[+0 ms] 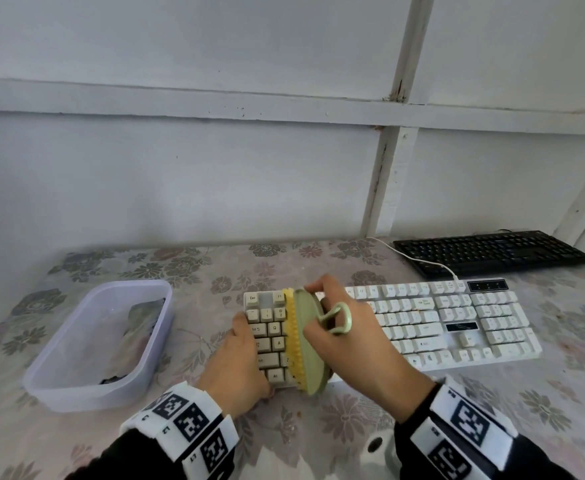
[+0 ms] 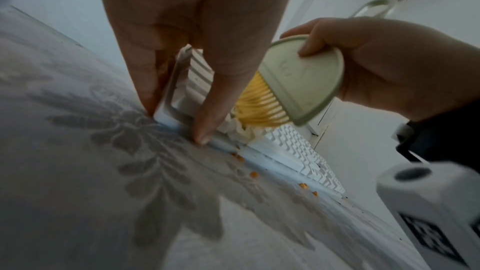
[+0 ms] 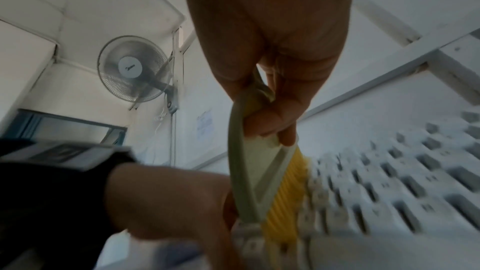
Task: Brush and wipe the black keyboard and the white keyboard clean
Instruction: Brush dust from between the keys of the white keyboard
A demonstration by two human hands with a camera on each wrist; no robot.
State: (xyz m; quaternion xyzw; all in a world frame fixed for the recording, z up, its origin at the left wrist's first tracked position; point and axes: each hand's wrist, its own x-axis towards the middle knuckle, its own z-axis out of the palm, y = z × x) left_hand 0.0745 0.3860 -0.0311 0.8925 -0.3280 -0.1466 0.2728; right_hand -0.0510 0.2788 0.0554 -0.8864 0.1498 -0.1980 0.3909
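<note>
Both hands are at the white keyboard (image 1: 422, 323) on the bench (image 1: 318, 427): left hand (image 1: 235, 365) flat with straight fingers bracing its left end, right hand (image 1: 349, 337) curled around the green brush (image 1: 310, 341), yellow bristles on the keys. Black keyboard (image 1: 491, 252) sits behind, orange crumbs (image 2: 253, 175) along the front edge.

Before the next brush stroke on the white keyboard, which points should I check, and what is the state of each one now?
1. Right hand grips the brush firmly: ok.
2. Yellow bristles touch the keys of the white keyboard: ok.
3. Left hand steadies the keyboard's left end, fingers straight against it: ok.
4. Crumbs are swept clear: not ok, orange bits lie on the tablecloth along the front edge.
5. Wiping cloth is ready in the plastic tub: cannot tell, something dark lies inside.
6. Black keyboard is cleaned: cannot tell from here.
</note>
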